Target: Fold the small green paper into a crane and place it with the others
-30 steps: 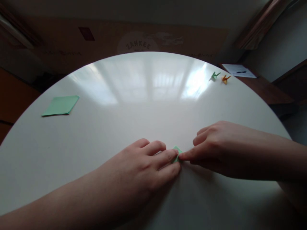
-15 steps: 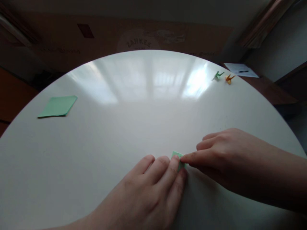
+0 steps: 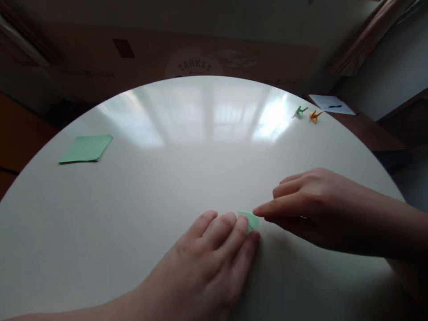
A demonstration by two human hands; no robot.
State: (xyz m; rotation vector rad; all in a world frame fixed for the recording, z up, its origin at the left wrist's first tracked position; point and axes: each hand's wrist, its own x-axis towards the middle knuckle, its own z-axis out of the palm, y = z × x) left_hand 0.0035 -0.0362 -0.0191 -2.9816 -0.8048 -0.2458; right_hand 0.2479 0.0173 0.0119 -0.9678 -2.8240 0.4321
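A small folded piece of green paper (image 3: 253,220) lies on the white table near the front, with a fold line showing across it. My left hand (image 3: 203,263) rests on the table, its index finger pressing the paper and its thumb at the paper's lower edge. Part of the paper is hidden under those fingers. At the paper's upper right corner is the tip of the index finger of my right hand (image 3: 307,205). That finger is stretched out, the other fingers are partly bent, and nothing shows in the hand.
A stack of green paper (image 3: 87,148) lies on the left of the round white table (image 3: 167,178). Near the far right edge stand a green folded paper figure (image 3: 300,112) and an orange one (image 3: 314,117). Beyond them, a white sheet (image 3: 331,104) with a dark pen-like object lies on a brown surface.
My right index finger has lifted from the middle of the paper to its upper right corner, uncovering more of it. My left hand stays on the paper. The view has shifted slightly.
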